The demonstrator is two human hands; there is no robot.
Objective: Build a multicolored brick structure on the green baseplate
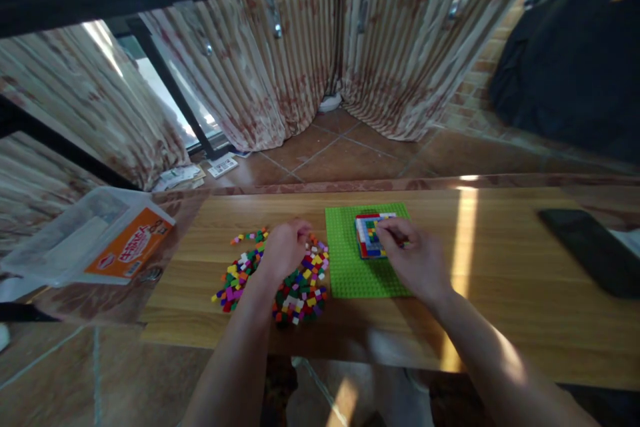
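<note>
Green baseplate (345,281) bears a brick build (367,235) my right hand (417,255) could skew, pressing crookedly; I can't tell if its curled fingers, or my left hand's (286,245), grip anything.

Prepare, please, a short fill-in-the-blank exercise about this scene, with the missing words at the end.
1. The studded baseplate is bright ____.
2. In the picture, the loose bricks lie to the ____ of the baseplate.
3. The person's ____ hand is at the small brick build.
4. The label on the plastic box is mostly ____.

Missing words: green; left; right; orange.
</note>
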